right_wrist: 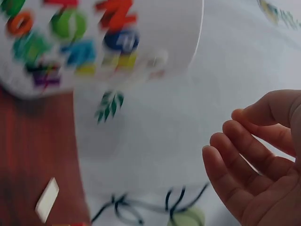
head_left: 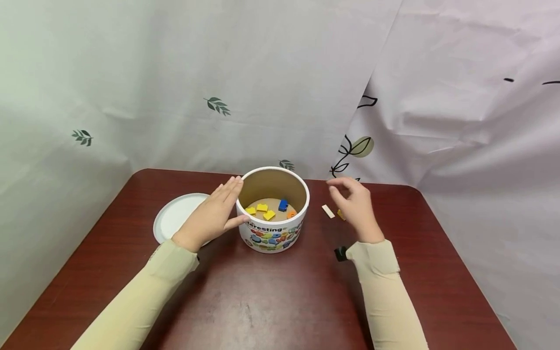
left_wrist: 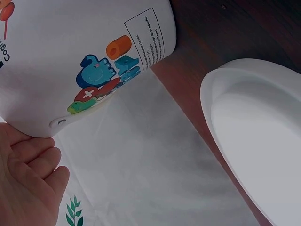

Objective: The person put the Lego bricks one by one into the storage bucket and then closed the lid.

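A white round bucket with colourful printed pictures stands upright on the table. Inside it lie several yellow bricks, a blue brick and an orange piece. My left hand rests against the bucket's left rim, its fingers straight. To the right of the bucket, my right hand is raised over the table with fingers loosely bent and nothing visible between them. A white strip-shaped block lies beside it, and a yellow block is partly hidden behind it.
A white round lid lies on the dark red table, left of the bucket and partly behind the left forearm. A pale curtain with leaf prints hangs behind the table. Something small and black shows at the right sleeve's cuff.
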`<state>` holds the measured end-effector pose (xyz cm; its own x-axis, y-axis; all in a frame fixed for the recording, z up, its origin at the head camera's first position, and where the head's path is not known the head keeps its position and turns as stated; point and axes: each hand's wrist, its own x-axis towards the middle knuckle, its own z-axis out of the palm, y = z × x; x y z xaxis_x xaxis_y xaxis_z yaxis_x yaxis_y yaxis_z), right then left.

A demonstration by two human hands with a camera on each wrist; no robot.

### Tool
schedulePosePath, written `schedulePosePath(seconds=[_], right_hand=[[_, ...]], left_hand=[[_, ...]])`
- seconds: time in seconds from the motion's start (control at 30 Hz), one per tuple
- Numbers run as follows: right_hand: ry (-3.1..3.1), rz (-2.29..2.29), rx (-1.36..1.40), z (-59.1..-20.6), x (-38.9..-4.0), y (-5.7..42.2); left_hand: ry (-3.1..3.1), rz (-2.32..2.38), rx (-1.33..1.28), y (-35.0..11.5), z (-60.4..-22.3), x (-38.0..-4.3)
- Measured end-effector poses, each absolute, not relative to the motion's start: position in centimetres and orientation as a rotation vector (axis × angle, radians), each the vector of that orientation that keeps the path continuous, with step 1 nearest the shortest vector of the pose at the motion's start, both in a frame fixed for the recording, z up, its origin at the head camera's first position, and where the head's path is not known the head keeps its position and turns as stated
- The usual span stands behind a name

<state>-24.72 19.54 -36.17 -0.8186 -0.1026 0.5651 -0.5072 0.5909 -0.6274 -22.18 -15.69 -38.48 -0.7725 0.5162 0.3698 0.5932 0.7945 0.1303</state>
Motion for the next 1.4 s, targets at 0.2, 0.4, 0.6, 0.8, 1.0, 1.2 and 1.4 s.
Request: schedulePosePath(seconds=[0.2,0.4,0.6,0.8,1.0,1.2,1.4], right_hand=[[-2.511,1.026,0.361,-38.1,-24.2,23.2],[-2.656,0.906,0.347,-39.9,-24.2,25.8],[-2.797,0.825,0.317,-41.5,-24.0,27.7],[-2.922,0.834,0.263,-42.4,-23.9,29.2],[-2.989,0.89,0.177,-42.9,-23.8,29.7],[-3.036,0.909,0.137,-43.2,-23.8,30.0],[-3.062,0.928,0.118,-43.6,-23.7,30.0]], left_hand=[[-2.679,-0.369,-0.854,-15.6,-38.5,-22.1],[-2.686,-0.364,-0.834,-15.6,-38.5,-22.2],[-2.684,-0.36,-0.832,-15.5,-38.5,-22.1],[-2.676,-0.365,-0.834,-15.6,-38.5,-22.1],[-2.663,-0.374,-0.843,-15.6,-38.5,-22.1],[-2.669,-0.381,-0.844,-15.5,-38.5,-22.1],[-2.671,-0.384,-0.845,-15.5,-38.5,-22.0]])
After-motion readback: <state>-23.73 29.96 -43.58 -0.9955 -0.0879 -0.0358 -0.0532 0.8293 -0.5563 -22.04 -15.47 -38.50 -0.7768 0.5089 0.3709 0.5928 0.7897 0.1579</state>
